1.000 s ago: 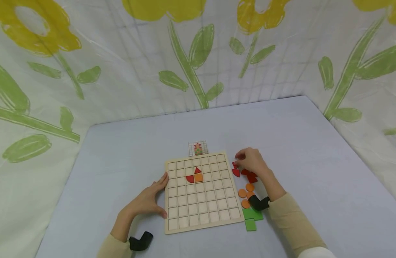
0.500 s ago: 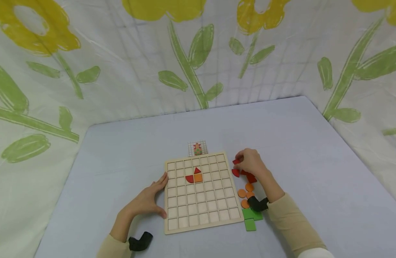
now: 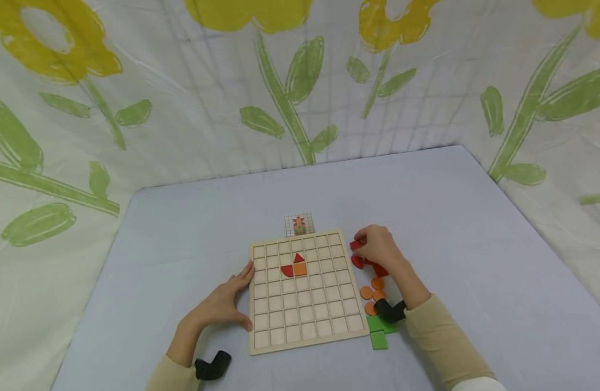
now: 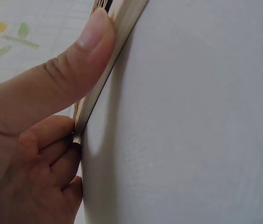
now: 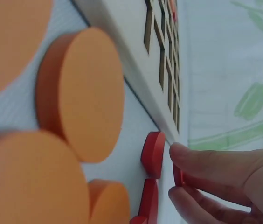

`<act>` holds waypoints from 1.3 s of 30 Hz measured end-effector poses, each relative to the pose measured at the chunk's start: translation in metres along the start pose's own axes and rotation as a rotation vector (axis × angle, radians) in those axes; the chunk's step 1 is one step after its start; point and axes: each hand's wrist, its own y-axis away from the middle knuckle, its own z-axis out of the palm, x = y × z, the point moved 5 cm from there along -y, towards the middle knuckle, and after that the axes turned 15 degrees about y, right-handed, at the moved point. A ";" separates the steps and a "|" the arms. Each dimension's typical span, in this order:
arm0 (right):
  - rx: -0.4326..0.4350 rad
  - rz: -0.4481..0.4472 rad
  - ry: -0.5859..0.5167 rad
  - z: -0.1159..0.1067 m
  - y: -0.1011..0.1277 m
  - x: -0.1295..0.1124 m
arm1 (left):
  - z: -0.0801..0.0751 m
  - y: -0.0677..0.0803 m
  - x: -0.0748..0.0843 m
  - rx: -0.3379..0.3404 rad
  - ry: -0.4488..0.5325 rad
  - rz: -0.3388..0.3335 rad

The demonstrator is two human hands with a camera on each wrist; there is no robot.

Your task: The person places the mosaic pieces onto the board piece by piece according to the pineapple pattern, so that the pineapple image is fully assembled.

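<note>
My right hand [image 3: 380,247] pinches a small red tile [image 5: 177,173] between thumb and fingertips, just off the board's upper right edge. Most of that tile's outline is hidden by the fingers. Flat on the left edge of a wooden grid board [image 3: 274,346] rests my left hand [image 3: 222,304], thumb and fingers spread apart along the frame. In the left wrist view the thumb [image 4: 82,60] lies against the board's side. Within the grid, an orange square tile [image 3: 300,269] has a red triangle [image 3: 299,258] above it and a red quarter-circle [image 3: 287,271] to its left.
Beside the board's right edge lie more red tiles [image 3: 380,270], several orange discs [image 3: 366,292] and green square tiles [image 3: 379,340]. A small pattern card [image 3: 299,224] sits at the board's far edge. Black wrist devices [image 3: 213,366] are on both wrists.
My right hand has closed its fingertips on the red tile and drawn it slightly toward the board. My left hand stays in place on the board's edge.
</note>
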 end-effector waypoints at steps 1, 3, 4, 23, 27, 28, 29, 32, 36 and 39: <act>0.006 -0.005 -0.004 0.000 0.000 -0.002 | 0.000 0.000 0.000 0.000 0.000 0.001; 0.013 -0.020 -0.012 -0.001 0.001 -0.006 | 0.000 0.000 0.001 -0.001 0.001 0.004; 0.016 -0.029 -0.015 -0.001 0.002 -0.008 | 0.000 0.000 0.001 -0.001 0.002 0.005; -0.031 -0.259 0.057 0.033 0.012 -0.077 | 0.000 0.001 0.003 0.000 -0.003 0.000; -0.042 -0.266 0.094 0.040 0.011 -0.085 | 0.001 0.000 0.002 -0.001 -0.007 0.005; -0.042 -0.268 0.101 0.041 0.011 -0.086 | 0.001 0.000 0.001 -0.002 -0.008 0.007; -0.041 -0.269 0.104 0.042 0.011 -0.088 | 0.001 0.000 0.001 -0.003 -0.008 0.008; -0.026 -0.274 0.111 0.043 0.010 -0.091 | 0.001 0.000 0.000 -0.003 -0.004 0.010; -0.025 -0.242 0.081 0.043 0.008 -0.091 | 0.001 0.000 0.000 -0.002 -0.003 0.009; -0.029 -0.223 0.059 0.044 0.006 -0.090 | 0.001 0.000 0.000 -0.001 -0.005 0.007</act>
